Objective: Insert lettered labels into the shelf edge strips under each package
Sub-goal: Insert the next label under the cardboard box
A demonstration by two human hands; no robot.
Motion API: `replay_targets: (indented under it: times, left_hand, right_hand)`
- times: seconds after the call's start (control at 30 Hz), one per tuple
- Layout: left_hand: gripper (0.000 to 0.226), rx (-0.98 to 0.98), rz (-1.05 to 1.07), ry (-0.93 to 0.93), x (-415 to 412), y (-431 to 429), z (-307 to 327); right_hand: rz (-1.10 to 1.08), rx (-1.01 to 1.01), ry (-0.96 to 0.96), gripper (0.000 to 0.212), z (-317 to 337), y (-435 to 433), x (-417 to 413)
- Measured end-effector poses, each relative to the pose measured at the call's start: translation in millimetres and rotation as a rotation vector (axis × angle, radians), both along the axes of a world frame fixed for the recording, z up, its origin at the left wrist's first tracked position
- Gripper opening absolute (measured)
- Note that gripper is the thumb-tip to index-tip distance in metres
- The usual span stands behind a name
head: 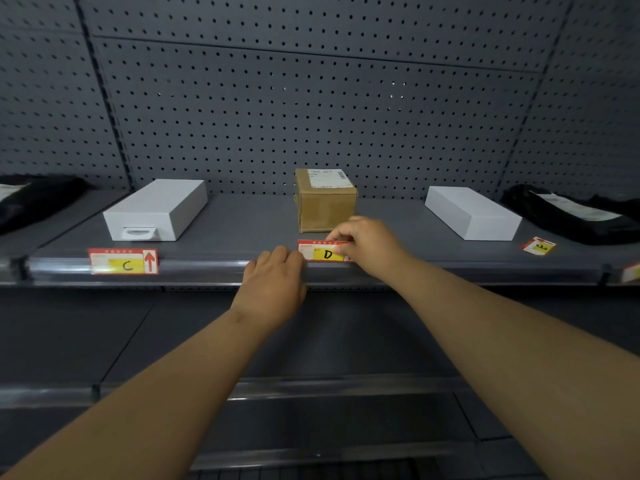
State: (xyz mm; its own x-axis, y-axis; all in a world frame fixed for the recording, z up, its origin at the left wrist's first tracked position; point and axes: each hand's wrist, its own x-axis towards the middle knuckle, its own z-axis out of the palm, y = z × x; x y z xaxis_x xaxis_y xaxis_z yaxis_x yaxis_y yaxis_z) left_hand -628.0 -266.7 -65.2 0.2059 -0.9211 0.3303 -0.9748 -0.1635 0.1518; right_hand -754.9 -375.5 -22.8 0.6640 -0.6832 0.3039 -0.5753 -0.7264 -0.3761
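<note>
A red and yellow label marked D (320, 251) stands at the shelf edge strip (207, 266), right below a brown cardboard box (325, 200). My right hand (369, 245) pinches the label's right end. My left hand (273, 282) rests on the strip just left of the label, fingers curled over the edge. A label marked C (123, 261) sits in the strip under a white box (157, 209) at the left. Another label, marked E (538, 245), lies loose on the shelf beside a second white box (472, 213) at the right.
Black bagged parcels lie at the far left (34, 199) and far right (571, 213) of the shelf. A pegboard back wall (311, 98) rises behind the packages. Lower shelves (311, 386) run below my arms. Part of another label (632, 271) shows at the right edge.
</note>
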Motion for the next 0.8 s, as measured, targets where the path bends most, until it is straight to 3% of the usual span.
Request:
replay_targets:
  times: [0.13,0.27,0.8]
  left_hand:
    - [0.031,-0.005,-0.016,-0.018,0.5,3.1,-0.8]
    - [0.032,-0.006,-0.019,-0.030,1.6,5.3,-2.6]
    - [0.043,-0.073,-0.120,-0.054,10.4,9.0,-13.6]
  right_hand:
    - [0.038,0.091,-0.020,0.025,-0.3,1.1,-0.3]
    - [0.015,0.008,0.113,0.027,-1.2,1.3,0.7]
    - [0.003,-0.058,0.182,0.035,-9.4,0.9,-4.6]
